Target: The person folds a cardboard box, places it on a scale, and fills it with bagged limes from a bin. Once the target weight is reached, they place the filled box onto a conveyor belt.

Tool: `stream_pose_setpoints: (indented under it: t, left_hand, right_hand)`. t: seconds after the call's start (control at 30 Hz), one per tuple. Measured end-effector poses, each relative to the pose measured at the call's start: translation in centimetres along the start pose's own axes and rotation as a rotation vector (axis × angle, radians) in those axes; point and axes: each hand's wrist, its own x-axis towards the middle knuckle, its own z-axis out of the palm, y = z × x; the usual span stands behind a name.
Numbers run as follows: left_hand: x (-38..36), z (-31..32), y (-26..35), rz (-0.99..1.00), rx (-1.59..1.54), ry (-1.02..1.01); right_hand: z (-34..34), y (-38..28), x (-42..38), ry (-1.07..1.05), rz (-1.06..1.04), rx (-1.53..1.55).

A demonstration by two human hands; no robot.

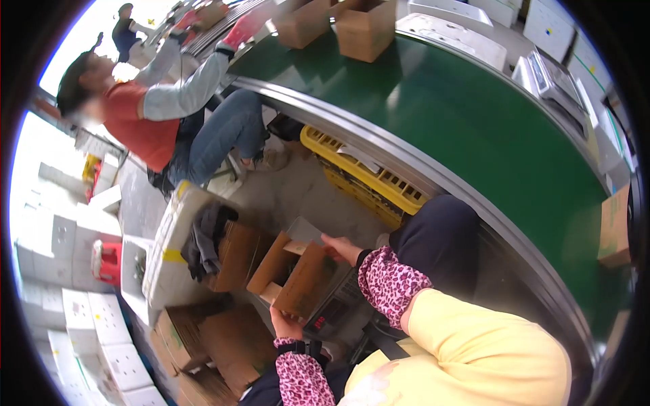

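An open cardboard box (308,279) is tilted between my two hands, its short end flaps standing out. My left hand (288,323) has its fingers curled round the near lower end of the box. At the far end, my right hand (340,249) grips the box edge, with some fingers hidden behind it. Below the box is a scale (333,317) with a red lit display, partly covered by the box. I cannot make out what is inside the box.
A green conveyor belt (433,128) runs along my right, carrying cardboard boxes (365,30) at its far end. Beneath it sits a yellow crate (365,172). Flattened cardboard (237,342) and a foam box (169,260) with dark gloves (206,237) lie left. A co-worker (145,122) sits ahead.
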Motion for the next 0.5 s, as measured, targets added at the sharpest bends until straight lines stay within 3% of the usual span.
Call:
stream_pose_setpoints:
  t: [0.1, 0.23, 0.3, 0.33, 0.4, 0.43, 0.5]
  left_hand:
    - [-0.9, 1.2, 1.0, -0.012, -0.003, 0.044]
    - [-3.5, 5.3, 5.2, 0.132, 0.083, 0.072]
    - [-5.1, 8.3, 7.9, 0.224, 0.146, 0.016]
    - [-6.0, 10.2, 9.0, 0.234, 0.16, 0.013]
    - [-7.7, 14.9, 11.1, 0.286, 0.134, -0.23]
    - [-8.6, 17.7, 11.9, 0.289, 0.154, -0.239]
    - [-10.2, 23.2, 13.0, 0.244, 0.205, -0.529]
  right_hand:
    - [0.5, 0.1, 0.1, -0.042, -0.25, -0.094]
    - [2.3, -1.5, 0.1, -0.093, -0.254, 0.107]
    - [3.8, -2.4, -0.6, 0.132, -0.381, 0.278]
    - [3.7, -1.7, 0.5, 0.127, -0.388, 0.293]
    - [3.4, 0.6, 3.9, 0.238, -0.489, 0.095]
    - [3.4, 0.7, 3.4, 0.308, -0.48, -0.019]
    - [3.3, 1.0, 2.2, 0.282, -0.467, -0.104]
